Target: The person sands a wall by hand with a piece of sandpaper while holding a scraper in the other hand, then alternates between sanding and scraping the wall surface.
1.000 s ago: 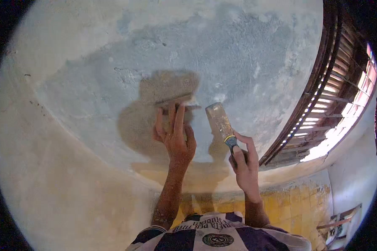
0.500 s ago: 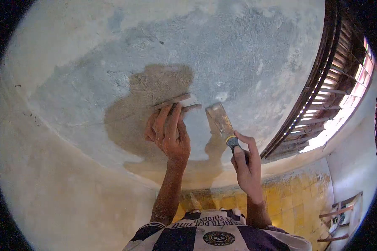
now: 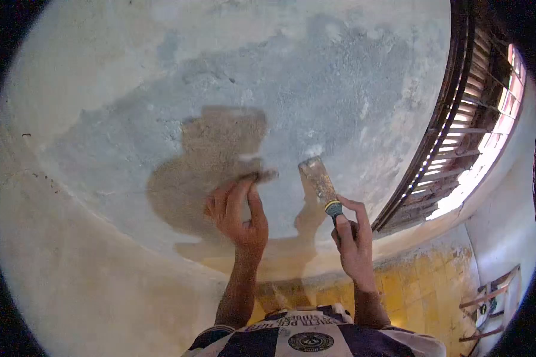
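Observation:
My left hand (image 3: 239, 215) is raised before the grey-blue patched wall (image 3: 333, 89), fingers closed round a thin flat blade (image 3: 267, 176). The blade shows nearly edge-on and partly blurred, and my fingers hide much of it. Beside it on the right, my right hand (image 3: 354, 241) grips a putty knife (image 3: 318, 179) by its dark handle with a yellow ring. Its metal blade, smeared with pale filler, points up toward the wall, apart from the left hand's blade. Dark shadows of both hands and tools fall on the patch.
A slatted opening (image 3: 458, 131) with daylight behind runs along the right. Below lies a yellow tiled surface (image 3: 411, 297). A wooden frame (image 3: 491, 303) stands at the lower right. My checkered shirt (image 3: 274, 339) fills the bottom.
My left hand has moved down the wall, and its blade has tilted to a thinner edge-on view. The putty knife sits slightly lower and farther right, still in my right hand.

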Action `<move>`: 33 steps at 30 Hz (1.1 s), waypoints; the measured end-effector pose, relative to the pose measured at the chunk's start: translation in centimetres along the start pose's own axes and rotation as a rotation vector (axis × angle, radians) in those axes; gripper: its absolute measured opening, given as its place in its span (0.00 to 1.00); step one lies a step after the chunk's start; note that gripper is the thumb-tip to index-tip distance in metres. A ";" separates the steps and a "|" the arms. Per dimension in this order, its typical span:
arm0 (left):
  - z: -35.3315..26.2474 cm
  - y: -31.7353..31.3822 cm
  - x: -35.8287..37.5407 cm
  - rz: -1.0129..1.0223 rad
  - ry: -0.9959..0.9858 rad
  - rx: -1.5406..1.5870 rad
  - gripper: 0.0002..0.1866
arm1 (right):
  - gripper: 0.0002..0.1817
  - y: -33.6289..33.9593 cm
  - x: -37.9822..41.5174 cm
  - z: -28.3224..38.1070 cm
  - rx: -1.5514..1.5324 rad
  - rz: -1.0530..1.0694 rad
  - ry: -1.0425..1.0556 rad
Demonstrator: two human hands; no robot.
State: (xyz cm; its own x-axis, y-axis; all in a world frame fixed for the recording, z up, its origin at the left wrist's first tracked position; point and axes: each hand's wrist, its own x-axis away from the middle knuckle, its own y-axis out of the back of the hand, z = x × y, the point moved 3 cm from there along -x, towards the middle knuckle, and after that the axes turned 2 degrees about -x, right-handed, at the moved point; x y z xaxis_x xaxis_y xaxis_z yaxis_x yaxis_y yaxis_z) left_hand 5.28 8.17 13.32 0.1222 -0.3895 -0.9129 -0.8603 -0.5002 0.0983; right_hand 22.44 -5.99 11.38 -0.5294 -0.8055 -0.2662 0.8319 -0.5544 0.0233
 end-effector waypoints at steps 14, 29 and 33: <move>-0.6 0.8 3.2 0.243 0.173 0.389 0.08 | 0.24 -0.2 0.1 0.2 0.032 -0.082 0.120; -0.4 -0.8 5.4 0.489 0.319 0.606 0.11 | 0.26 -0.2 0.6 1.3 0.296 -0.105 0.236; 0.1 -1.5 5.8 0.516 0.335 0.632 0.11 | 0.26 -0.7 0.1 1.3 0.312 -0.113 0.191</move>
State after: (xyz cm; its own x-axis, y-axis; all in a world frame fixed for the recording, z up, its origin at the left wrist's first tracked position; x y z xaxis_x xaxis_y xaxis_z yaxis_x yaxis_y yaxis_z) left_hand 7.23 6.74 7.80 -0.3043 -0.7043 -0.6414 -0.9488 0.2839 0.1384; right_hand 21.64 -5.95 12.62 -0.5503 -0.6983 -0.4578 0.6635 -0.6985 0.2679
